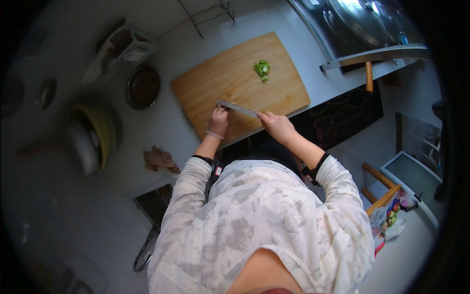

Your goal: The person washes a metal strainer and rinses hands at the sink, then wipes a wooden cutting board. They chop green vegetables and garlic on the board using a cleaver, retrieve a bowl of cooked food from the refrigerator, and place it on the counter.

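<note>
My right hand (277, 126) grips the near end of a kitchen knife (240, 109), whose metal blade reaches left over the wooden cutting board (205, 82). At the blade's far end sits my left hand (219, 121), wearing a ring and a bracelet, its fingers curled against or just beside the metal. Those fingertips are partly hidden, so I cannot tell whether they hold something. A small pile of chopped green vegetable (262, 70) lies on the board's far right part, apart from the knife.
Left of the board stand a round dark bowl (142, 87), a white plastic basket (134, 47) and a yellow bowl (109, 139). A crumpled brown cloth (160, 160) lies near a sink (154, 202). At upper right, a lidded metal pot (358, 22) sits on the stove; a wooden handle (369, 77) juts past the counter edge.
</note>
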